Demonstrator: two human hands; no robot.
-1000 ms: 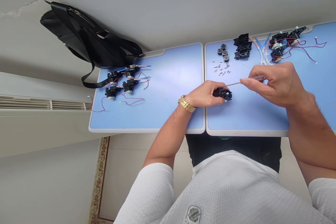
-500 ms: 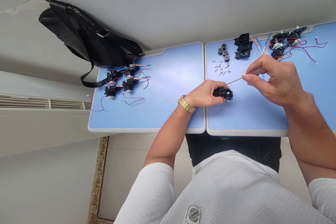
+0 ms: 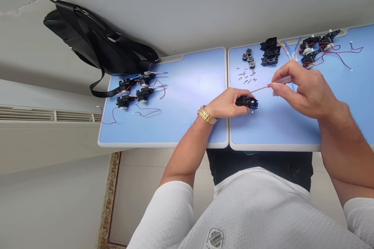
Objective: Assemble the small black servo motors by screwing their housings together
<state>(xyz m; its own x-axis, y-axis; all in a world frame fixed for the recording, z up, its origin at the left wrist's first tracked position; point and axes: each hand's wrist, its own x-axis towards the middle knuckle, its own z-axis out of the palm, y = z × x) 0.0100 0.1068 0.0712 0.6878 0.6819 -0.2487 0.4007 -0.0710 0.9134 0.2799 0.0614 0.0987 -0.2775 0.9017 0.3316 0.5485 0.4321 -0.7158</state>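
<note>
A small black plastic assembly (image 3: 248,102) is gripped between the thumb and fingers of my left hand (image 3: 226,103), over the right-hand blue table. My right hand (image 3: 304,89) pinches the clear handle of a thin screwdriver (image 3: 258,89). The shaft slants down to the left, and its tip meets the upper side of the black assembly near my left fingers. Behind the assembly lie scattered small screws (image 3: 247,76) and several round metal-and-black parts (image 3: 250,58).
Black housings (image 3: 270,51) stand behind the screws. Wired black units (image 3: 317,46) lie at the back right, and more units (image 3: 143,92) on the left table (image 3: 187,124). A black bag (image 3: 96,42) leans on the wall.
My left hand and the black assembly have shifted very slightly left. The right fingers have rolled a little on the screwdriver, and more of its handle and a red collar now show.
</note>
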